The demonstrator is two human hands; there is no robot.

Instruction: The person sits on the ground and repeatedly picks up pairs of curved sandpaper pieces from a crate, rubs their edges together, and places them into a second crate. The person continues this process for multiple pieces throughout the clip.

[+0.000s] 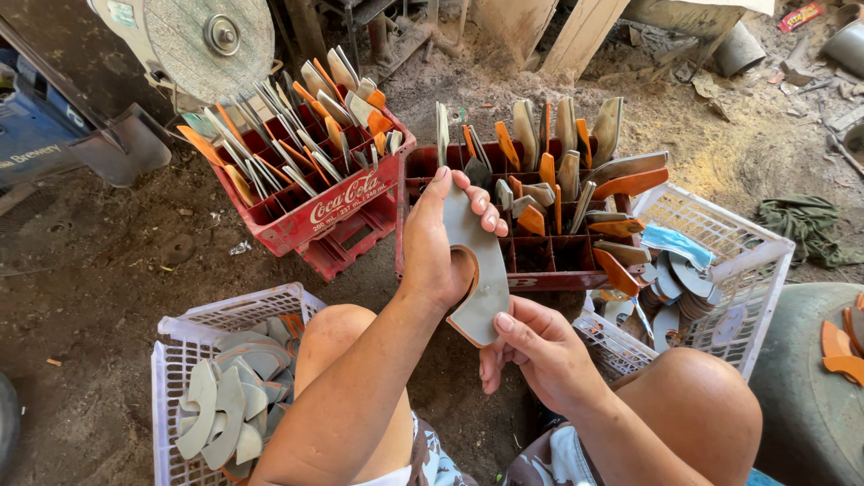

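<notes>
**Curved blade held between both hands above the crates**

You held a grey curved blade (479,270) upright between your knees. Your left hand (441,238) wrapped its upper part, fingers curled over the outer edge and palm against the inner curve, where an orange rim showed. Your right hand (531,346) pinched the lower end, thumb on the face and fingers behind.

Just beyond the blade stood a red crate (540,279) with blades set on edge in its cells; the near cells were bare. A second red crate (315,216) sat to its left, tilted and packed with thinner pieces. A white basket (180,342) of loose grey blades touched your left knee, and another white basket (747,270) stood by your right knee, its far half open. A grinding wheel (209,36) hung over the far left. Bare dirt floor (99,270) lay open left of the crates.
</notes>
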